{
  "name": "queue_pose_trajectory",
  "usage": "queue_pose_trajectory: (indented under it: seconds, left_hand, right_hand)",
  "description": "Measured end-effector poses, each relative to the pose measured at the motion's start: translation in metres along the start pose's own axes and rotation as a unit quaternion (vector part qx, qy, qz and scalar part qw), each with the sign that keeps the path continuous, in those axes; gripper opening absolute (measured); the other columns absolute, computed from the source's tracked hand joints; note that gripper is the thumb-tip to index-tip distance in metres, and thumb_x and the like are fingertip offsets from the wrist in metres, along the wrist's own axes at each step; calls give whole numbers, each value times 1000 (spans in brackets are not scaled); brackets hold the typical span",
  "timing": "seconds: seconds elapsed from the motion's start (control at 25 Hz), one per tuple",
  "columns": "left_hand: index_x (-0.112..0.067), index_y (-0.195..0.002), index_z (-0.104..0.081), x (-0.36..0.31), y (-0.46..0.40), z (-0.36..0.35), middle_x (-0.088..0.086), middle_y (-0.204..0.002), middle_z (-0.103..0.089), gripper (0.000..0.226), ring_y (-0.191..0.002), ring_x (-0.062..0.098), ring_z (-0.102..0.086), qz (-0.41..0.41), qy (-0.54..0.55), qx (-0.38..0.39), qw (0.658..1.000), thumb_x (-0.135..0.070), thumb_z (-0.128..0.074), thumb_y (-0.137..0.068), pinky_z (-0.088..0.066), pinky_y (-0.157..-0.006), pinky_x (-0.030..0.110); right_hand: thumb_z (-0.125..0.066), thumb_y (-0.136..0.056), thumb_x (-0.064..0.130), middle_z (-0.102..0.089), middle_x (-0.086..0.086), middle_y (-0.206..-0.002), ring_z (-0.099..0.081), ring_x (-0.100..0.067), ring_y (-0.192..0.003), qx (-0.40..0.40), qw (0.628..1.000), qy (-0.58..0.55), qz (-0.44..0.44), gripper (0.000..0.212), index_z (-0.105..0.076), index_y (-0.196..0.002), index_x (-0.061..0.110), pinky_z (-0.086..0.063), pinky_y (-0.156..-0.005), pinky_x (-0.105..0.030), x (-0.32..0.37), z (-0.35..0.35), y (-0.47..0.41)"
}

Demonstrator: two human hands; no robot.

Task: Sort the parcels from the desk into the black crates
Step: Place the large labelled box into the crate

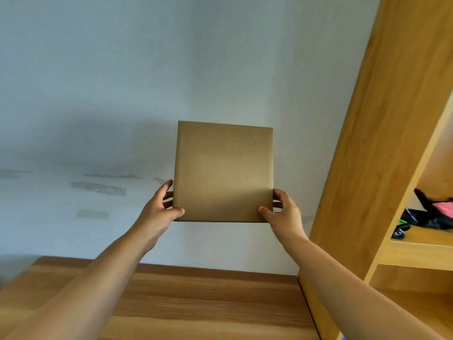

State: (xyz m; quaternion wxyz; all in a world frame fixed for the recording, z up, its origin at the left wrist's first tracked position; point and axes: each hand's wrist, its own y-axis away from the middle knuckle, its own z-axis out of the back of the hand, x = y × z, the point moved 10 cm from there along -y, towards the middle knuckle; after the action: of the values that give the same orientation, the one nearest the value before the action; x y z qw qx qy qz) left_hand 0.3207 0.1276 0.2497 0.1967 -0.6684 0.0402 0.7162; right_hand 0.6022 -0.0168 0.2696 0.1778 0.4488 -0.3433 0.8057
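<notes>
Both hands hold 1 flat brown cardboard parcel (223, 171) upright in the air above the wooden tabletop (196, 303), facing the pale wall: left hand (161, 207) clamped on its lower left corner, right hand (282, 212) on its lower right.

We seem to be in a plain room of a home or a small office, though we cannot tell which. A wooden desk (196, 303) with striped grain stands against a pale painted wall (122, 82), and the paint is scuffed and patched in grey spots low down. To the right rises a light wood shelving unit (382, 143) with open compartments; one shelf holds a loose heap of black bags (421, 217) with a pink item (443, 208) among them. We see no machinery, counters or shop fittings.
</notes>
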Motion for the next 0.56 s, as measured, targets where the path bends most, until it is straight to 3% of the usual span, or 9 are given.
queue_pose_trajectory:
  seconds: [0.12,0.28,0.36,0.44,0.56]
  left_hand:
    - [-34,-146,-29,-9,-4,9,-4,-128,-52,82,-118,17,-51,-14,-13,-10,1000,5,-62,-82,-44,-82,27]
    - [-36,-139,-38,-18,-9,14,-4,-123,-53,76,-116,18,-53,-28,-8,-12,1000,10,-59,-82,-45,-78,27]
    - [-38,-133,-43,-23,-11,15,-7,-119,-56,66,-117,17,-53,-32,6,-9,999,7,-56,-86,-43,-84,28]
    - [-36,-129,-47,-27,-13,17,-9,-123,-57,50,-117,11,-51,-31,6,-12,999,-3,-52,-92,-36,-90,29]
    - [-32,-119,-52,-32,-18,19,-9,-122,-60,24,-107,3,-54,-19,10,-23,999,-21,-42,-100,-38,-86,26]
  right_hand:
    - [-63,-91,23,-56,14,-107,-57,-11,-100,27,997,-73,-11,46,-45,-133,30,-45,-70,-14,8,-4,-4]
    - [-44,-100,39,-55,15,-105,-57,-13,-99,73,982,-160,-72,36,-39,-136,39,-47,-82,-26,10,-12,-11]
    - [-36,-101,45,-57,12,-105,-59,-14,-97,93,967,-207,-115,29,-46,-127,39,-50,-79,-28,8,-13,-13]
    - [-31,-100,50,-59,4,-109,-59,-18,-100,102,952,-247,-150,34,-52,-121,35,-51,-84,-36,5,-12,-15]
    - [-27,-99,54,-58,-4,-119,-57,-26,-110,112,933,-291,-181,41,-56,-116,29,-49,-94,-49,1,-15,-17]
